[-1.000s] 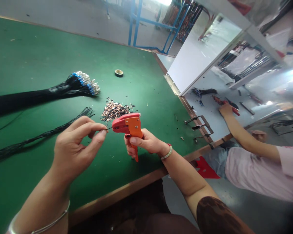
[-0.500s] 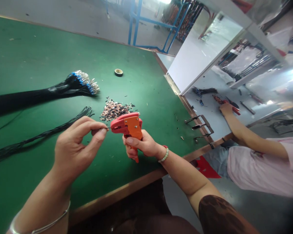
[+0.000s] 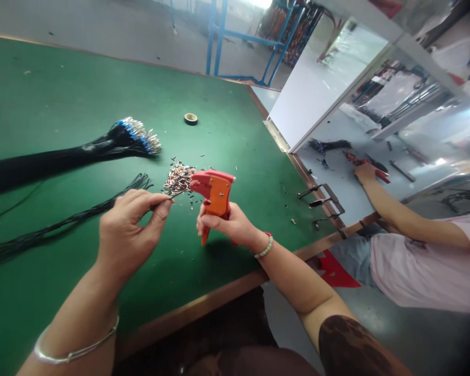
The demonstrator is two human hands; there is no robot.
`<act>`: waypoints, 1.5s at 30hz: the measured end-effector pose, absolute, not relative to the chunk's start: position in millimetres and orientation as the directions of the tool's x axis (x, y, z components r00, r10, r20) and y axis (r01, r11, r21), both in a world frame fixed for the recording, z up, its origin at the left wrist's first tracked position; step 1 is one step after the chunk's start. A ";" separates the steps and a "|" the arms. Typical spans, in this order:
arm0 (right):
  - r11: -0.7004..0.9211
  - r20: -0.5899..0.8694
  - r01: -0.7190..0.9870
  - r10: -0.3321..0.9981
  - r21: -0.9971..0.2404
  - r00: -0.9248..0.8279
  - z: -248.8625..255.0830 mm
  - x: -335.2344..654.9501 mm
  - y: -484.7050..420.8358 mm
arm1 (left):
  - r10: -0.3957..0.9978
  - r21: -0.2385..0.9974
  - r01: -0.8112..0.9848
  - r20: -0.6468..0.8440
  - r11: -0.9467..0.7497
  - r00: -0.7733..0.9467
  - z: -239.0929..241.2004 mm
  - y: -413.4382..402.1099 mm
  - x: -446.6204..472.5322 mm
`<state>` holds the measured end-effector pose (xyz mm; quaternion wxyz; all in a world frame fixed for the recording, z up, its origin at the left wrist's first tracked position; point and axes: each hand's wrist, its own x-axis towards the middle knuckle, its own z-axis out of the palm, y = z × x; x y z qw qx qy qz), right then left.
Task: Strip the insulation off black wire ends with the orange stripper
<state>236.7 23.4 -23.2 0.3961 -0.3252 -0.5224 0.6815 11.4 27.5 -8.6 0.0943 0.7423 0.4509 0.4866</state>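
Observation:
My left hand pinches a thin black wire between thumb and forefinger; only a short end shows. My right hand is wrapped round the handles of a red and orange wire stripper, its nose pointing left. A gap separates the stripper's nose from the wire end. Just behind lies a heap of short black and copper-coloured wire scraps. Left of my left hand a loose bundle of black wires lies on the green table mat.
A thick black wire bundle with blue and silver terminals lies at the left. A tape roll sits farther back. Metal clamps stand at the table's right edge, near a white panel. A co-worker's hand holds a red tool beyond.
The wire stripper has moved right and tilted, away from the wire end that was at its jaws. My left hand, still pinching the wire, has shifted slightly.

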 end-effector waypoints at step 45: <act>-0.008 0.029 -0.184 0.980 -0.983 -0.196 -39.8 226.7 27.6 | 0.774 0.604 0.485 0.505 -0.633 0.382 -40.2 18.7 40.7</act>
